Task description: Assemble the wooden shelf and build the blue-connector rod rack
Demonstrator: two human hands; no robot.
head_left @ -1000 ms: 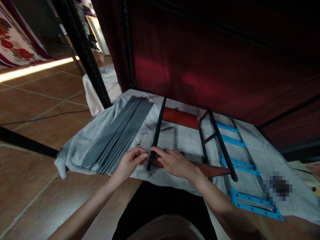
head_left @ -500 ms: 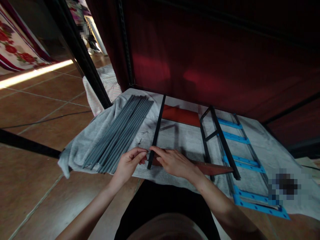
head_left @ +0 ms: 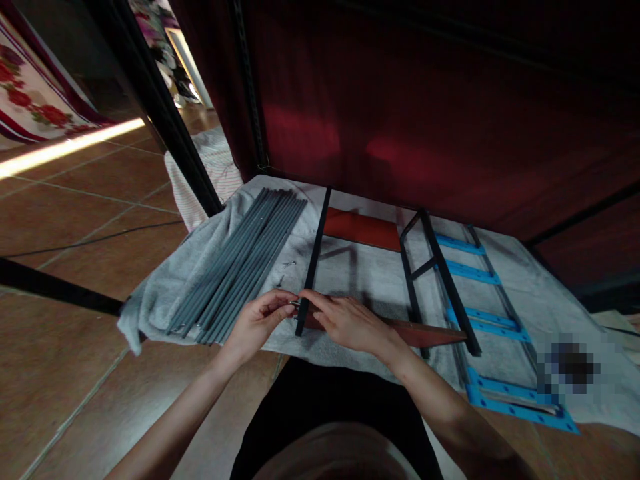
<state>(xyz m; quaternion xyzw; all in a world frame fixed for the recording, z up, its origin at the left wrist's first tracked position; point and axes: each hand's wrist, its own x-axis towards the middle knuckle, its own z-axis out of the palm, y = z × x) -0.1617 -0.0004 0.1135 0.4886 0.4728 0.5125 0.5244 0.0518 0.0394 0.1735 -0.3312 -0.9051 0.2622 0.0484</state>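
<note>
My left hand (head_left: 263, 320) is closed in a pinch at the near end of a black metal bar (head_left: 316, 260). Between its thumb and fingers is a small metal screw (head_left: 295, 303), pointed at the bar's left side. My right hand (head_left: 345, 321) is closed over the bar and the end of a reddish-brown board (head_left: 425, 335), with its index fingertip on the bar. The board runs rightward to a second black frame (head_left: 440, 267) with a bent tube. An orange-red panel (head_left: 363, 229) joins the bars farther back.
Several grey rods (head_left: 240, 260) lie side by side on the grey cloth (head_left: 150, 313) at left. Small metal pieces (head_left: 289, 264) lie near them. Black rails with blue crosspieces (head_left: 475, 275) lie at right. A dark red curtain (head_left: 400, 120) hangs behind; a black post (head_left: 175, 133) stands at left.
My left fingers have shifted slightly, and the screw between them now shows more clearly against the bar. My right hand keeps its hold in nearly the same place.
</note>
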